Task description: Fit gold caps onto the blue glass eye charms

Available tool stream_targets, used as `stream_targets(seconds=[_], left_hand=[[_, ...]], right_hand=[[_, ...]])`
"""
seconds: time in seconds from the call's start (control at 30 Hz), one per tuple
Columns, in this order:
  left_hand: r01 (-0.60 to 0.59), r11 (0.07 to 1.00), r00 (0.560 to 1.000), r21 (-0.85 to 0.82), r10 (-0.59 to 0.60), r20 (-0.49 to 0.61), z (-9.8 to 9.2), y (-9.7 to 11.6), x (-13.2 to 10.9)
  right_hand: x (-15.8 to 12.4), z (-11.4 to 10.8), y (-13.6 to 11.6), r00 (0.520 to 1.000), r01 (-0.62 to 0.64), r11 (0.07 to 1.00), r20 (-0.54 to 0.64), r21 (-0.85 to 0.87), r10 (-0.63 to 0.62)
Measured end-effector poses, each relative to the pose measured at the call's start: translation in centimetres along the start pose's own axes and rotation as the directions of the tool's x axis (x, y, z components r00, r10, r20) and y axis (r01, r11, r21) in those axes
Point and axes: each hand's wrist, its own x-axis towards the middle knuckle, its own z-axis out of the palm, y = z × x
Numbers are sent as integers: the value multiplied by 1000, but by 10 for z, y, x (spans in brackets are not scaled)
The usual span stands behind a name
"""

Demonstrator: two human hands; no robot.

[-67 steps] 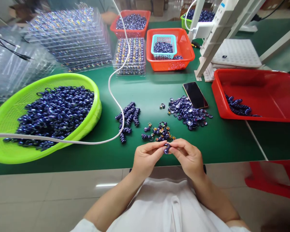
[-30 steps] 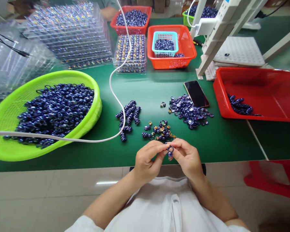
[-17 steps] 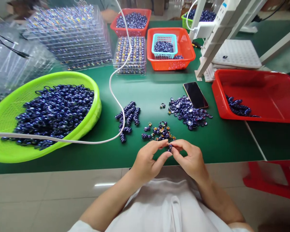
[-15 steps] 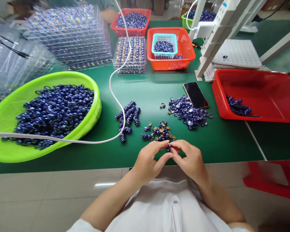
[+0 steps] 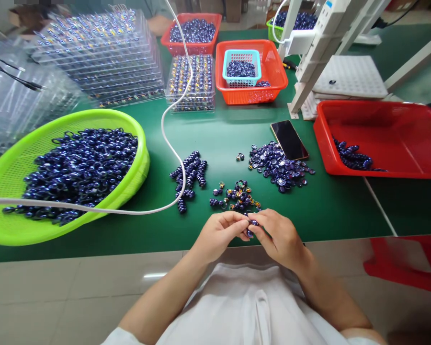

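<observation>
Just above the table's front edge, my left hand [image 5: 219, 235] and my right hand [image 5: 278, 237] meet, fingers closed in a pinch. Between the fingertips is a small shiny dark-blue piece [image 5: 253, 223], with part of it lower down by the left fingers; its exact shape is partly hidden. Right beyond my hands lies a loose heap of dark-blue and gold-coloured pieces [image 5: 239, 195]. Farther right is a pile of flat dark-blue caps [image 5: 282, 167], touching a phone [image 5: 289, 139]. Rows of stacked blue pieces [image 5: 190, 173] lie to the left.
A lime-green basket [image 5: 141, 178] full of blue looped pieces stands left, with a white cable [image 5: 164, 125] crossing it. Clear trays [image 5: 129, 62] are stacked behind. Orange basket [image 5: 251, 98], red tray [image 5: 380, 171] and white post [image 5: 314, 57] stand at the back and right.
The blue piece is turned and shows more between the fingers. My left hand's fingers have curled in further, and my right hand has tilted over it. The view has shifted slightly.
</observation>
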Motion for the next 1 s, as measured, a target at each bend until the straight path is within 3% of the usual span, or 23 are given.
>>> stream_targets(seconds=[0.23,0.43,0.57,0.73,1.0], left_hand=[[-166,971,986,171,162,39,4,-4,-5],[-339,843,940,418,324,110,9,-8,-7],[-400,781,913,480,384,137,7,-7,-9],[-387,794,919,469,373,128,4,-8,-9],[-270,881,956,390,292,2,-9,-5,-16]], right_hand=[[-4,1,0,997,60,997,40,-48,-58],[-6,8,-3,994,105,991,-2,-83,-105],[-8,11,-3,993,112,992,-20,-53,-113],[-10,16,-2,994,105,994,-22,-8,-105],[-3,27,-7,996,78,993,26,86,-80]])
